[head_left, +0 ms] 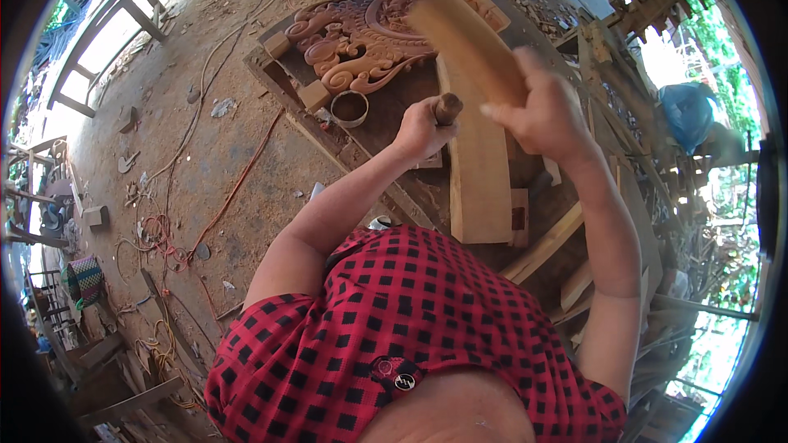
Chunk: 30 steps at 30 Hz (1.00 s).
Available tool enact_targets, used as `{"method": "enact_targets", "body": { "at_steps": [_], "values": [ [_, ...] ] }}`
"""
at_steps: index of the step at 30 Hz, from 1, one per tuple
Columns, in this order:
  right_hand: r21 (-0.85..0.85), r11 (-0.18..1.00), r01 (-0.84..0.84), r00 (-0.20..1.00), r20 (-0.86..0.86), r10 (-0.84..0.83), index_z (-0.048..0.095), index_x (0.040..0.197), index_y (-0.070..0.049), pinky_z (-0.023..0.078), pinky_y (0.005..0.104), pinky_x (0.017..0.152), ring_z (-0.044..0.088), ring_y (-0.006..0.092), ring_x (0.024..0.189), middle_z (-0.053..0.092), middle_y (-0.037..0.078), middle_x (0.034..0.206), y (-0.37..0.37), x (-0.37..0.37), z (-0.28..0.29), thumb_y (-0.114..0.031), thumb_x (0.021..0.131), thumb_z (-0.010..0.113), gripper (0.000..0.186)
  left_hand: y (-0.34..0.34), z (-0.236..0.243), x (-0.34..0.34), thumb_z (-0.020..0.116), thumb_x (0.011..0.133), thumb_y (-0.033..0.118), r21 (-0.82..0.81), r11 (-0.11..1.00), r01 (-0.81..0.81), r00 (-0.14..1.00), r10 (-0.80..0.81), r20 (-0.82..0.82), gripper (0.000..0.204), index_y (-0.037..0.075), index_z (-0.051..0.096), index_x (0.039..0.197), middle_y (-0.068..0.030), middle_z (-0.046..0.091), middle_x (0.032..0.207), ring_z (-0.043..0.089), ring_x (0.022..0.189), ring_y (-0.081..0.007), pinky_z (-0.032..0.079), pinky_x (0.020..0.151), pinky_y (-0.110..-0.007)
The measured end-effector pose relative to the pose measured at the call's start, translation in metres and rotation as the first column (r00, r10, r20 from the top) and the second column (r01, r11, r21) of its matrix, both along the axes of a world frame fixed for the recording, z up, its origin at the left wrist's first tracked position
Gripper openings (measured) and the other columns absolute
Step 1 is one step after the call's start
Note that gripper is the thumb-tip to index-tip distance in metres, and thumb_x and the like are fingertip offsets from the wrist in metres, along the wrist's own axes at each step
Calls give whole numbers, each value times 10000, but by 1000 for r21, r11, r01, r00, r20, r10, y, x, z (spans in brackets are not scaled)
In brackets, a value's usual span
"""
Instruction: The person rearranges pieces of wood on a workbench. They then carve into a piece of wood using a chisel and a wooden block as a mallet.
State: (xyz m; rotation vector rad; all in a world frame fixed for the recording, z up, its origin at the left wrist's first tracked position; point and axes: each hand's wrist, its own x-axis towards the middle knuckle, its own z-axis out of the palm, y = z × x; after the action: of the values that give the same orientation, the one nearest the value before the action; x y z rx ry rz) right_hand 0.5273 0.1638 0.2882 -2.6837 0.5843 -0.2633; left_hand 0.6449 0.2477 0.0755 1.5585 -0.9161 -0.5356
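Note:
My left hand (419, 130) is closed around a chisel, whose round wooden handle end (448, 107) points up at me; its blade is hidden below the fist. In my right hand (548, 111) is a wooden mallet (472, 45), a long pale block smeared by motion, raised above and to the far side of the chisel. Beneath both hands lies a thick, pale wooden board (480, 189), running lengthwise away from me. Just beyond my left hand, a carved reddish-brown panel (361, 45) with scrolls rests on the worktable. A round can (350, 108) stands beside it.
The low worktable's edge (328, 143) runs to the left of the board. Wood offcuts (546, 242) lean at the right, near a hanging blue plastic bag (688, 115). Orange cords (238, 172) and debris litter the dirt floor; wooden frames (107, 41) stand far left.

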Motion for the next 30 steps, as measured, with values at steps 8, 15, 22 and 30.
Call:
{"method": "enact_targets", "body": {
  "at_steps": [8,15,22,30],
  "values": [
    [-203,979,-4,982,-184,-34,516,1098,-39,498,472,783,657,396,864,671,211,890,1,0,-25,-268,747,728,469,-6,-6,6,732,713,138,45,999,19,999,-17,-40,288,24,634,959,-106,678,817,645,745,-198,510,734,-336],
    [-8,998,61,997,-50,-61,519,1126,-2,493,457,784,651,404,896,666,227,925,0,-11,-77,-274,684,774,579,-7,-18,12,743,718,131,-21,997,73,992,-75,-100,270,17,630,936,-68,665,785,625,732,-142,510,725,-313],
    [342,913,223,974,-38,-224,528,1065,22,503,459,806,633,419,954,652,268,990,-15,-79,-141,-362,649,801,628,25,-40,42,717,817,79,-232,969,84,950,-148,-274,123,59,607,868,-15,640,792,616,748,-91,483,680,-242],
    [174,930,325,781,-604,-160,505,1032,-28,506,455,826,644,385,954,666,213,971,36,-101,-206,-414,638,806,629,39,-46,48,678,832,75,-44,924,-379,617,217,-756,113,62,577,882,-80,641,884,682,769,-219,580,602,-380]
  ]
}}
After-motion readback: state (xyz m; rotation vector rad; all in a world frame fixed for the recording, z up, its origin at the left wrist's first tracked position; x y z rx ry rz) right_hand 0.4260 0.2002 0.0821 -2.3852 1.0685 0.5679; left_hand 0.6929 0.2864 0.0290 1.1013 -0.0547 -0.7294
